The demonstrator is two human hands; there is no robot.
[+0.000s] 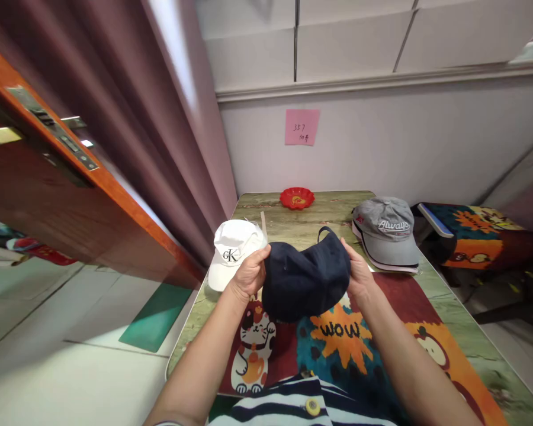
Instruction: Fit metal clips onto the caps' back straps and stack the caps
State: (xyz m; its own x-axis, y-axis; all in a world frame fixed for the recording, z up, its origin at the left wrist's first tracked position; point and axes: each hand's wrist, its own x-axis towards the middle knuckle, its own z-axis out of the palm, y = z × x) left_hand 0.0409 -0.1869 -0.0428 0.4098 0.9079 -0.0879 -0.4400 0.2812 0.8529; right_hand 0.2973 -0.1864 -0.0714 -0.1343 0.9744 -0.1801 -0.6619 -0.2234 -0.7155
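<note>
A dark navy cap (304, 281) is held up over the table between my two hands, its strap loop sticking up at the back. My left hand (250, 275) grips its left edge, thumb on top. At the opposite edge my right hand (359, 273) is closed on the cap too, with its fingers partly hidden behind the cloth. Just beyond my left hand rests a white cap (235, 245) with dark letters on its front. To the right of my right hand sits a grey cap (388, 231) with white lettering; edges of other brims show beneath it.
A red scalloped dish (296, 198) stands at the table's far edge by the wall, below a pink note (302, 126). A patterned mat (337, 349) covers the near part of the wood-look table (484, 349). An orange-edged door (115, 195) and curtain are at left.
</note>
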